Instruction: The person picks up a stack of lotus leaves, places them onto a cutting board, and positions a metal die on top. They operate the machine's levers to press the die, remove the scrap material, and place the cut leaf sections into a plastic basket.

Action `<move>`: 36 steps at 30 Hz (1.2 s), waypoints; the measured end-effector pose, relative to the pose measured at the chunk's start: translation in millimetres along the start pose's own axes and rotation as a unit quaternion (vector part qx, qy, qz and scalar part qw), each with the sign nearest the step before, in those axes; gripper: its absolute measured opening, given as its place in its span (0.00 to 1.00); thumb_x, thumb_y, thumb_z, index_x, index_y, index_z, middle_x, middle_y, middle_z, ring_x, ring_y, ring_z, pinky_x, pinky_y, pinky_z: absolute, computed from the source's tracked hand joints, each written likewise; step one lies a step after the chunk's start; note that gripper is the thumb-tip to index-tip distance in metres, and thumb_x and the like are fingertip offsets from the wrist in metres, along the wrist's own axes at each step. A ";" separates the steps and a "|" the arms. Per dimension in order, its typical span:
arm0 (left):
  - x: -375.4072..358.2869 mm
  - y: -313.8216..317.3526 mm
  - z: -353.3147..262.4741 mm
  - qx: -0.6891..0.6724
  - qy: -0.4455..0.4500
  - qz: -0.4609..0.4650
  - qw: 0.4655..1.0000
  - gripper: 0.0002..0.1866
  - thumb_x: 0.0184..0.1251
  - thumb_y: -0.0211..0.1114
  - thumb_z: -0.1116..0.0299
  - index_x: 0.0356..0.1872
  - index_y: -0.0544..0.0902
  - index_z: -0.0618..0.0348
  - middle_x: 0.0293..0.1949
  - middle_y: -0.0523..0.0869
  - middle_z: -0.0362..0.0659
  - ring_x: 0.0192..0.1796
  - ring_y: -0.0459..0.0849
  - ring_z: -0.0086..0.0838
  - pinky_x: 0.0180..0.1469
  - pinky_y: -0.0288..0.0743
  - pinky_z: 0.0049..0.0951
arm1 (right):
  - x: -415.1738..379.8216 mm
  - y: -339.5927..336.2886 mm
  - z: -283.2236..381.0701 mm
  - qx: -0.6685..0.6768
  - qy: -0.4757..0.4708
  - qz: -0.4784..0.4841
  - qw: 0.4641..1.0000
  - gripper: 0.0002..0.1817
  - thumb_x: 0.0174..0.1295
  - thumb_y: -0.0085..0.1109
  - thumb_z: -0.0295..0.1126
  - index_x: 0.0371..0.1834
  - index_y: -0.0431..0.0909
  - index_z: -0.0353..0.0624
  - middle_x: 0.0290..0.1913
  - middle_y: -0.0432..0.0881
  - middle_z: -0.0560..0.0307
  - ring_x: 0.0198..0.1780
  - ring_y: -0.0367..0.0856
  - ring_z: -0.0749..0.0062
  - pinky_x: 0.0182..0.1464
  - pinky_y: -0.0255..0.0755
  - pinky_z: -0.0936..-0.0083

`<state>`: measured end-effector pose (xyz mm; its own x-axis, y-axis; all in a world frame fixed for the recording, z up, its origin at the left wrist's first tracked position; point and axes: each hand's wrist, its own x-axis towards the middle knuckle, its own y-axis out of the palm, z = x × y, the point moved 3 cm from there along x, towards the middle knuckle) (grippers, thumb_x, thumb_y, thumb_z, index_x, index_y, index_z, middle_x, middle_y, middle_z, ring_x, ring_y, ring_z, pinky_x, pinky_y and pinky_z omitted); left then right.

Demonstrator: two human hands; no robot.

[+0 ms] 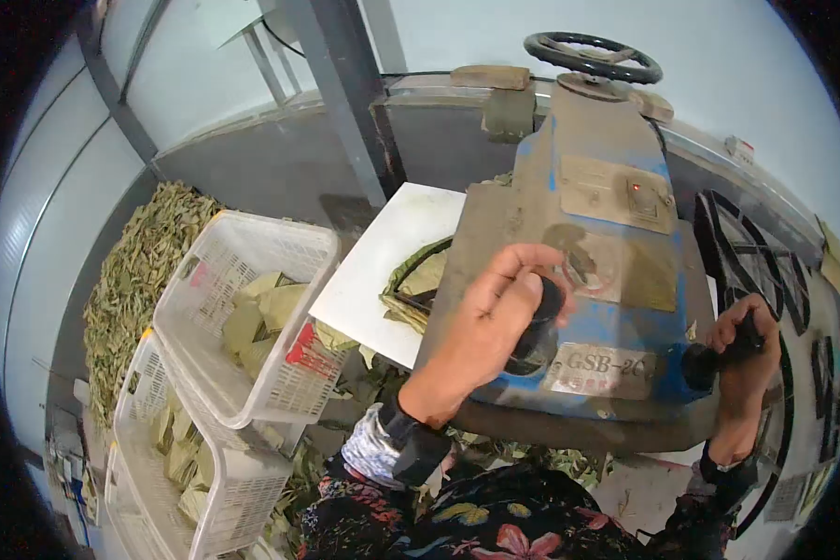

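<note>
In front of me stands a dusty blue machine (607, 322) marked "GSB-2C". My left hand (499, 313) is closed around an upright black handle (547, 301) at the machine's front left. At the front right, my right hand (749, 347) is wrapped round another black handle (700, 365). A white board (369, 280) sticks out from under the machine's left side. On it lies a dark curved frame (403, 277) with green leaves (429, 273), partly hidden beneath the machine head.
Two white plastic baskets (252, 233) stand at the left with cut leaf pieces (261, 313). Behind them rises a heap of dry leaves (149, 271). A black handwheel (593, 58) tops the machine. A grey post (331, 84) stands behind; black racks (751, 247) are at right.
</note>
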<state>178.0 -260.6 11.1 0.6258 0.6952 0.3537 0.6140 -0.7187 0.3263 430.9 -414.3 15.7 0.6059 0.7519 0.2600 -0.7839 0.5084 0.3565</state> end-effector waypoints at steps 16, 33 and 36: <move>0.9 -10.3 8.1 0.173 0.194 0.007 0.966 0.10 0.73 0.40 0.70 0.44 0.69 0.63 0.32 0.79 0.45 0.31 0.76 0.24 0.37 0.72 0.25 | -2.5 0.1 -10.0 0.022 -0.039 -0.081 0.996 0.18 0.60 0.48 0.48 0.26 0.64 0.44 0.18 0.63 0.60 0.19 0.62 0.75 0.23 0.59 0.77; -36.7 -102.0 -55.4 0.511 0.144 -0.071 0.845 0.44 0.59 0.61 0.55 0.67 0.49 0.73 0.68 0.56 0.58 0.70 0.52 0.45 0.71 0.42 0.38 | -22.8 42.6 -84.7 -0.584 -0.112 0.061 0.802 0.28 0.58 0.60 0.38 0.58 0.66 0.32 0.56 0.71 0.40 0.59 0.68 0.47 0.62 0.61 0.60; -26.4 -116.0 -24.0 0.539 0.217 -0.100 0.808 0.43 0.62 0.57 0.62 0.70 0.42 0.70 0.71 0.48 0.59 0.72 0.48 0.43 0.71 0.41 0.37 | 9.3 -48.9 -119.6 -0.677 -0.069 -0.074 0.729 0.32 0.60 0.56 0.46 0.58 0.64 0.28 0.57 0.69 0.35 0.58 0.68 0.44 0.61 0.62 0.60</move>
<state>78.7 -195.8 -15.1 0.3772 0.5577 0.7394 0.8909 -0.0004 -0.4542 458.7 -382.1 -106.6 0.6313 0.6455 0.4299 -0.0686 0.5986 -0.7981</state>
